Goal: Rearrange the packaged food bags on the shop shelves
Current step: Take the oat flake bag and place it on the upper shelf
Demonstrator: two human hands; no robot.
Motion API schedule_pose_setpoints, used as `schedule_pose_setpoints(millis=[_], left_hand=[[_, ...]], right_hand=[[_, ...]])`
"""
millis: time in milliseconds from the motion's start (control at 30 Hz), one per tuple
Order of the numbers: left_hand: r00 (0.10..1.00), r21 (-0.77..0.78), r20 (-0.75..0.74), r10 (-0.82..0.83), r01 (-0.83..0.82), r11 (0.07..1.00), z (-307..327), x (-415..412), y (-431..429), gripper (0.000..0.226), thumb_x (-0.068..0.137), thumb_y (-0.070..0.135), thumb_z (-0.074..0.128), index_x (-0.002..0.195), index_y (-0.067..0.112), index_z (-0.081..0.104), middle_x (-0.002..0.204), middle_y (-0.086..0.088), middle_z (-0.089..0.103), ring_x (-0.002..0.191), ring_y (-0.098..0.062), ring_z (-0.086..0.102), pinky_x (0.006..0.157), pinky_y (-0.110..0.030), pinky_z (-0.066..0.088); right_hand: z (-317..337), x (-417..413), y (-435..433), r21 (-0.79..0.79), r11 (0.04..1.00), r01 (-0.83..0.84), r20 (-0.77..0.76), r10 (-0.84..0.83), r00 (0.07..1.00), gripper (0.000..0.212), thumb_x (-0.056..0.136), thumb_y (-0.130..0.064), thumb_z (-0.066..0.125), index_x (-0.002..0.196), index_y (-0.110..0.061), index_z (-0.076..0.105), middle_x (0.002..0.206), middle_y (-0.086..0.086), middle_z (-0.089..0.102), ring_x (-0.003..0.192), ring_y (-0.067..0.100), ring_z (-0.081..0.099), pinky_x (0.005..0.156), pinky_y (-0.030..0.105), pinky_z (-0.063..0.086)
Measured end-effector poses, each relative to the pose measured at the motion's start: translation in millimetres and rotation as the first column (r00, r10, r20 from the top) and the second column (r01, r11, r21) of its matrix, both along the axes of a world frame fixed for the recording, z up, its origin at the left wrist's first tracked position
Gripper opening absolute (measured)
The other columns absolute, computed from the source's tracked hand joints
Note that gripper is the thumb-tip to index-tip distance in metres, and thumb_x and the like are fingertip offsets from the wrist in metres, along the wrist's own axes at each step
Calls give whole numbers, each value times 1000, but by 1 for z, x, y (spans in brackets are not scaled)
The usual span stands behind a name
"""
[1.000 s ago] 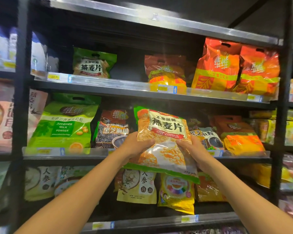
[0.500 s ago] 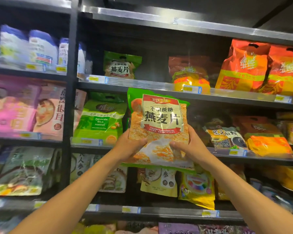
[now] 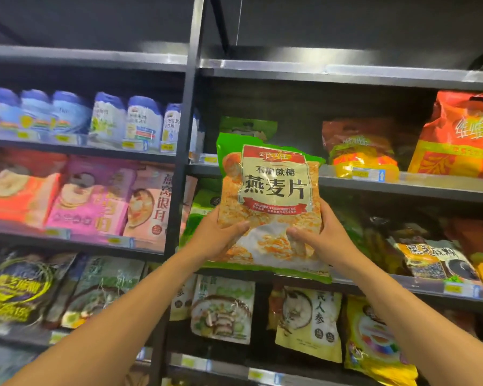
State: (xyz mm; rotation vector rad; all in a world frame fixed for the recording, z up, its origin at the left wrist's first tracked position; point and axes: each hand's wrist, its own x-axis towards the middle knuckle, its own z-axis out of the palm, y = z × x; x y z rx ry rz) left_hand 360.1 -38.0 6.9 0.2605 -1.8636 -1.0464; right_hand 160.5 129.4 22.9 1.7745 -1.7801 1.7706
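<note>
Since a second ago the oat-flake bag (image 3: 271, 207) has risen from in front of the middle shelf to where its top edge overlaps the shelf above, and the view has swung left, bringing a second bay of shelving into sight.

Both grips are clenched on the bag. The left hand (image 3: 216, 238) clasps its lower left edge, thumb across the front and the rest behind. The right hand (image 3: 322, 239) mirrors this at the lower right edge, thumb pressed onto the pale printed bowl on the pack. Both bare forearms reach up from the bottom corners of the frame. The bag is held upright, label facing the camera, in the air in front of the right-hand bay, touching no shelf that can be seen.

Directly behind its top edge stands a matching green bag (image 3: 248, 126) on the upper shelf (image 3: 402, 185). Further right on that shelf stand a red-and-yellow bag (image 3: 360, 147) and a larger orange bag (image 3: 460, 135). Behind the left hand a green milk-powder bag (image 3: 201, 207) stands on the middle shelf, and to the right of the right hand lies a black-sesame bag (image 3: 432, 260). Beyond the black upright post (image 3: 184, 162), the left bay holds blue-and-white bags (image 3: 109, 118) above pink bags (image 3: 95, 196).
</note>
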Motion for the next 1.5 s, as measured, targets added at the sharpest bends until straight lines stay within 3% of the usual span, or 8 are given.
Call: schedule_pose_setpoints(millis=[133, 267, 367, 667, 867, 1167, 1367, 1500], left_hand=[[998, -88, 33, 47, -44, 995, 29, 12, -6, 24, 93, 34, 73, 110, 41, 56, 106, 14, 71, 95, -5, 67, 89, -32, 54], [980, -131, 188, -69, 94, 987, 59, 19, -25, 74, 81, 29, 87, 140, 36, 42, 125, 17, 68, 110, 3, 66, 97, -27, 51], [980, -144, 189, -60, 88, 986, 82, 15, -48, 84, 76, 28, 91, 145, 30, 42, 128, 11, 69, 114, -6, 68, 102, -34, 53], [999, -96, 9, 39, -38, 995, 153, -19, -96, 67, 78, 34, 88, 131, 30, 48, 125, 1, 68, 109, -22, 72, 93, -46, 61], [997, -113, -10, 75, -75, 991, 184, -48, -126, 54, 86, 33, 81, 129, 26, 49, 123, -1, 67, 108, -21, 71, 92, -42, 62], [992, -179, -37, 123, -128, 975, 238, -90, -180, 51, 85, 37, 83, 127, 25, 57, 116, -2, 74, 100, -21, 76, 90, -45, 63], [993, -186, -1, 119, -117, 976, 249, -106, -209, 50, 86, 35, 81, 128, 22, 58, 114, -3, 76, 98, -21, 77, 90, -46, 62], [995, -132, 46, 84, -77, 988, 257, -111, -225, 46, 88, 35, 78, 128, 19, 60, 111, -5, 78, 95, -24, 78, 87, -45, 63]], right_hand=[[35, 4, -14, -27, 1000, 13, -45, -14, 999, 88, 77, -27, 90, 149, -36, 39, 125, -15, 67, 108, 2, 69, 89, 27, 56], [72, 1, -27, -25, 1000, -18, -93, 15, 996, 80, 78, -22, 88, 144, -33, 44, 119, -11, 71, 99, 1, 72, 85, 24, 57], [99, -3, -40, -23, 999, -33, -117, 30, 993, 72, 80, -20, 86, 139, -32, 45, 117, -10, 71, 95, -1, 72, 72, 14, 54], [172, -39, -98, -67, 998, -23, -78, 18, 997, 53, 81, -25, 87, 128, -25, 61, 109, -6, 77, 88, 6, 77, 69, 22, 60], [216, -66, -135, -5, 1000, -29, -95, 28, 995, 44, 81, -25, 87, 120, -22, 67, 105, -1, 80, 90, 20, 79, 87, 44, 62], [266, -97, -179, 4, 998, -58, -99, 58, 993, 33, 86, -21, 81, 116, -19, 69, 108, 1, 79, 93, 19, 78, 70, 31, 60], [277, -116, -209, 19, 997, -77, -111, 79, 991, 42, 83, -24, 84, 121, -19, 67, 110, 1, 78, 98, 21, 77, 85, 41, 62], [289, -119, -222, 49, 998, -42, -80, 46, 996, 44, 80, -27, 87, 118, -18, 69, 105, 2, 79, 92, 21, 78, 71, 35, 60]])
